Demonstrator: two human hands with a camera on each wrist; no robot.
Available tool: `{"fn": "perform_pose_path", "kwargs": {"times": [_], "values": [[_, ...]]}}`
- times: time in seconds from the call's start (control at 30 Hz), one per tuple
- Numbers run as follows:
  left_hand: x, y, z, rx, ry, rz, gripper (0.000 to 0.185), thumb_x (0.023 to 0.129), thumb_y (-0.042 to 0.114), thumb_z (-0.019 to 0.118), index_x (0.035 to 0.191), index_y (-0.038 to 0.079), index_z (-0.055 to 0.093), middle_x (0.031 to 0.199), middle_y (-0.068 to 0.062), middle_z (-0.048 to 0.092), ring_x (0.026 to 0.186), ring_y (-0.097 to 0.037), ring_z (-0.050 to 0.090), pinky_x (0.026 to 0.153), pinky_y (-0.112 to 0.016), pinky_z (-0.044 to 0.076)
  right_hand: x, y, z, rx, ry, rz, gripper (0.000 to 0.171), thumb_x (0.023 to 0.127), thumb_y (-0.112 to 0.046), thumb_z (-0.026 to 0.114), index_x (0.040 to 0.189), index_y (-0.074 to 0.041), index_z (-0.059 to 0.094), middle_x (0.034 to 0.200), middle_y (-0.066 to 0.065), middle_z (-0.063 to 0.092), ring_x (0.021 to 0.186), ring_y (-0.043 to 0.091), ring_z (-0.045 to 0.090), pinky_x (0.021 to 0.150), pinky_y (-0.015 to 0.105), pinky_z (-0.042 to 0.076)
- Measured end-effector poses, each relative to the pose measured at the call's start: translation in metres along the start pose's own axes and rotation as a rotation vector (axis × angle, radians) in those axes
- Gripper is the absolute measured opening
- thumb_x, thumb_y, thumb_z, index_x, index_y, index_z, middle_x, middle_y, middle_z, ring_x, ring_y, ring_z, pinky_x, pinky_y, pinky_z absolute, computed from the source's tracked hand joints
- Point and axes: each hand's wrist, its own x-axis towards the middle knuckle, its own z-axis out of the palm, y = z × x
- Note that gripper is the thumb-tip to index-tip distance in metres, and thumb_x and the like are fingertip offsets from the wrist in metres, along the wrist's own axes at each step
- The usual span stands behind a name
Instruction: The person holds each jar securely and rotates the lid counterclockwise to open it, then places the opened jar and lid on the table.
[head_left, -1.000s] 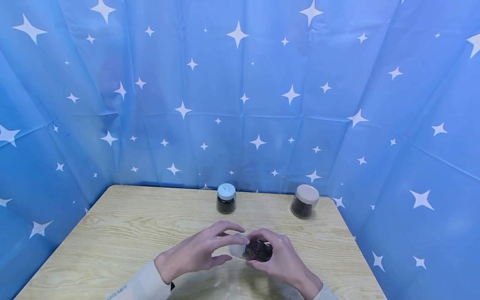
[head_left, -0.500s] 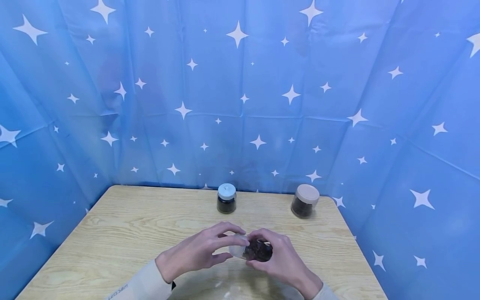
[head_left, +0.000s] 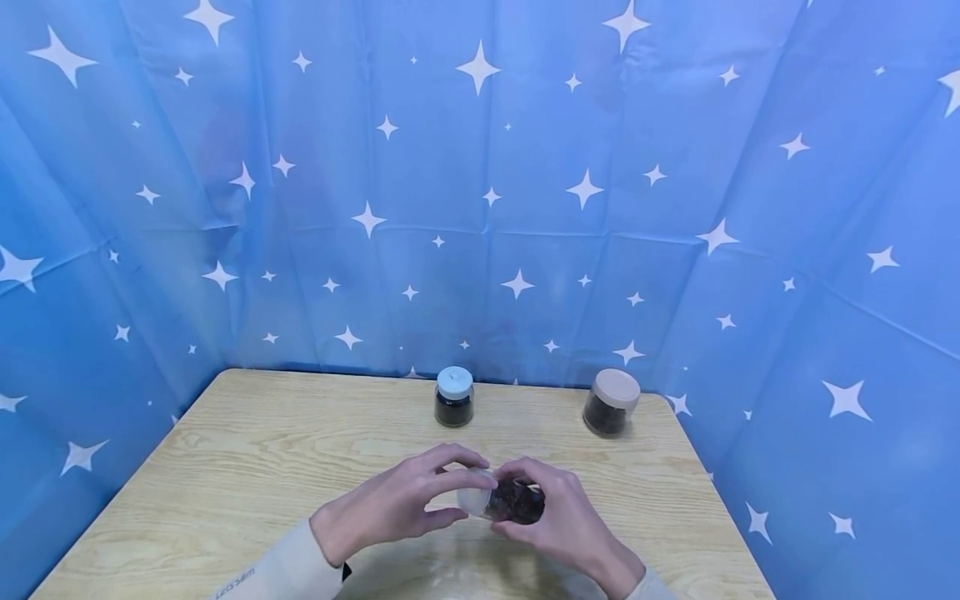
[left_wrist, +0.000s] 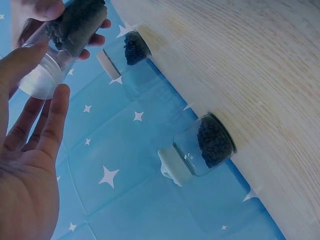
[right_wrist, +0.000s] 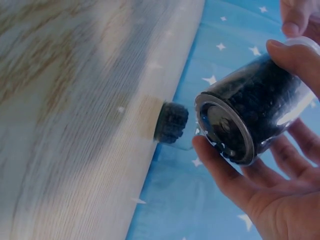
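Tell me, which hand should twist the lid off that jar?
The left hand, probably: its fingertips already pinch the white lid, while the right hand wraps the jar body of dark bits, steadying it.

Even, bright, diffuse illumination fills the head view, with only a soft shadow and a pale sheen on the table (head_left: 247,467) below the hands; the wide lens bends the star-printed backdrop (head_left: 480,192) toward the frame edges. Both wrist views are softer and slightly washed out. In the right wrist view the tabletop is blurred, while the held jar (right_wrist: 250,117) stays sharp with a glint on its base rim.
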Motion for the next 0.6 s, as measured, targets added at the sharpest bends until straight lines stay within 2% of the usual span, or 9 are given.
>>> {"fn": "perform_pose_path", "kwargs": {"times": [0.3,0.43,0.6], "values": [[0.0016,0.0009,0.0002,0.016,0.006,-0.024,0.069,0.094,0.016,0.101,0.155,0.019,0.069,0.147,-0.005,0.073,0.131,-0.016,0.075,0.11,-0.021,0.065,-0.0001,-0.0005,-0.0005,-0.006,0.002,0.022,0.066,0.081,-0.025,0.11,0.136,-0.037,0.075,0.127,-0.02,0.083,0.116,0.004,0.079,0.101,0.033,0.069],[0.0036,0.001,0.0017,-0.011,0.002,-0.066,0.062,0.097,0.02,0.099,0.153,0.017,0.071,0.145,-0.002,0.074,0.13,-0.013,0.075,0.11,-0.019,0.064,0.0004,-0.0001,-0.0009,-0.003,0.0,0.039,0.064,0.082,-0.027,0.11,0.136,-0.037,0.075,0.128,-0.019,0.083,0.117,0.005,0.079,0.102,0.033,0.069],[0.005,0.0018,0.0034,-0.106,-0.014,-0.158,0.056,0.101,0.021,0.096,0.151,0.012,0.073,0.142,0.0,0.076,0.124,-0.011,0.077,0.103,-0.015,0.065,0.0011,0.0016,-0.0005,-0.014,0.013,0.005,0.061,0.084,-0.029,0.109,0.135,-0.033,0.076,0.127,-0.016,0.084,0.116,0.007,0.08,0.1,0.033,0.07]]}}
